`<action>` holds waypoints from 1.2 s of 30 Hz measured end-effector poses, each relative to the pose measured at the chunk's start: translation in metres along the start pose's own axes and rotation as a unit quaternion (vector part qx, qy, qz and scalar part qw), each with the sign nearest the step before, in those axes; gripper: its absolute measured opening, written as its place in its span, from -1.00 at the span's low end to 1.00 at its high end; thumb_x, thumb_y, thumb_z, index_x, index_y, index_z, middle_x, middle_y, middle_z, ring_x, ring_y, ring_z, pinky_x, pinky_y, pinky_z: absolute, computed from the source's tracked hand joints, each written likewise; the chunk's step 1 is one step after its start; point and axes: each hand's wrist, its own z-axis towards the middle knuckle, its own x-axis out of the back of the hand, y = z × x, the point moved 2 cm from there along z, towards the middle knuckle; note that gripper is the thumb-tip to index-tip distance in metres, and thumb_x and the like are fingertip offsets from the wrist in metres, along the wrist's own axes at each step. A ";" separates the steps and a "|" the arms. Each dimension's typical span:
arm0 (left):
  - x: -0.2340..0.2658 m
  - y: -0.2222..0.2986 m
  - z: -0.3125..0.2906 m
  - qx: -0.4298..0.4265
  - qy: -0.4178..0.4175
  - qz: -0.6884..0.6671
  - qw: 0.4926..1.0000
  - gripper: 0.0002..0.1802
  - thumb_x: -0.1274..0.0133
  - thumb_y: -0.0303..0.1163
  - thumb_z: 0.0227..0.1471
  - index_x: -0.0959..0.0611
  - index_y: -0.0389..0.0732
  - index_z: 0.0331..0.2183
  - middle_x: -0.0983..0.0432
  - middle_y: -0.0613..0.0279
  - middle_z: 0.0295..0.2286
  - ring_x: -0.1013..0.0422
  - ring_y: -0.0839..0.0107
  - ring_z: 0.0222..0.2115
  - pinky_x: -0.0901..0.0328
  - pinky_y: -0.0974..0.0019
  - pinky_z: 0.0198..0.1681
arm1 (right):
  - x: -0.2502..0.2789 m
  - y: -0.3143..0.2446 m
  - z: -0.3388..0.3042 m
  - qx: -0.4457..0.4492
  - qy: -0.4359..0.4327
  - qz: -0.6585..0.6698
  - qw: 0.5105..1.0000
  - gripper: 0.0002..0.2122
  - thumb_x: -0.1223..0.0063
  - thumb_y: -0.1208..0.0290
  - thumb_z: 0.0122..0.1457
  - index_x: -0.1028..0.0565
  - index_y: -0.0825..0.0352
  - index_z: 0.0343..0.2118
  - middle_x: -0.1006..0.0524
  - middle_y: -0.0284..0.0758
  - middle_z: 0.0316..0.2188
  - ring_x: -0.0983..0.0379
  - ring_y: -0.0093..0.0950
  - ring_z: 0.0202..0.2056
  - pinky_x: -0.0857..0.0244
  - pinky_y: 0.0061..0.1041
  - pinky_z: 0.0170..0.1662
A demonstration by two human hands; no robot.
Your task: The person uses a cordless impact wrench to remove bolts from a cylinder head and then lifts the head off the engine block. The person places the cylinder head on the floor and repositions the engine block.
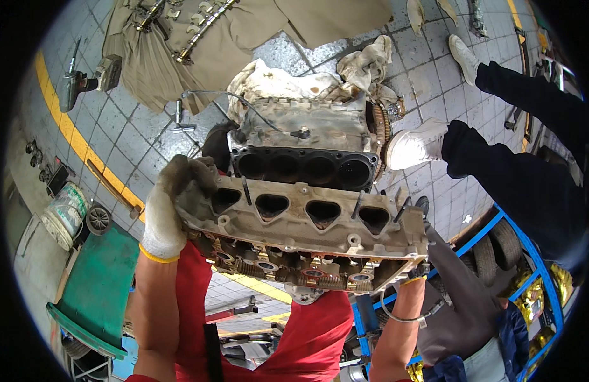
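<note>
A cylinder head [294,232] is held up in front of me, its row of ports facing up and its springs showing along the near side. My left hand [169,207], in a soiled white glove, is closed round its left end. Under the right end, my right hand [414,277] supports it; only the wrist and cuff show, and the fingers are hidden. Just beyond lies the engine block [307,122] on the floor, its open cylinders turned toward me. The head overlaps the block's near edge in view; whether they touch I cannot tell.
Stained rags [275,81] lie behind the block, and camshafts [205,30] rest on a brown cloth [256,25]. A cordless impact wrench [75,83] and a ratchet [180,118] lie left. One person's shoe [416,145] stands against the block's right; another person in grey trousers [453,280] is near right.
</note>
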 end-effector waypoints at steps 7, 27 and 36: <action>0.009 0.009 -0.052 -0.013 -0.030 0.005 0.999 -0.41 0.14 -0.01 0.52 -0.65 -0.38 -0.24 -0.59 0.00 -0.27 -0.53 0.12 -0.19 -0.45 0.09 -0.01 | -0.004 -0.013 -0.051 0.029 0.056 -0.051 0.997 -0.60 -0.15 0.14 0.45 -0.61 0.32 0.16 -0.72 -0.17 0.02 -0.70 -0.17 -0.06 -0.63 -0.10 0.04; 0.036 0.034 -0.159 0.082 0.054 0.321 0.942 -0.49 -0.01 0.03 0.42 -0.71 -0.24 -0.02 -0.64 0.29 -0.36 -0.55 0.38 -0.36 -0.48 0.27 -0.24 | 0.150 0.147 -0.203 0.013 0.146 0.031 0.989 -0.66 -0.12 0.13 0.46 -0.61 0.28 0.08 -0.70 -0.27 -0.13 -0.67 -0.27 -0.19 -0.61 -0.22 -0.14; 0.097 -0.008 -0.194 0.028 0.042 0.342 0.938 -0.51 0.06 0.04 0.46 -0.75 -0.15 -0.16 -0.56 0.40 -0.45 -0.43 0.50 -0.53 -0.24 0.40 -0.57 | 0.202 0.256 -0.217 0.052 0.101 0.064 0.992 -0.68 -0.07 0.11 0.49 -0.61 0.24 0.06 -0.71 -0.33 -0.16 -0.67 -0.33 -0.21 -0.59 -0.29 -0.17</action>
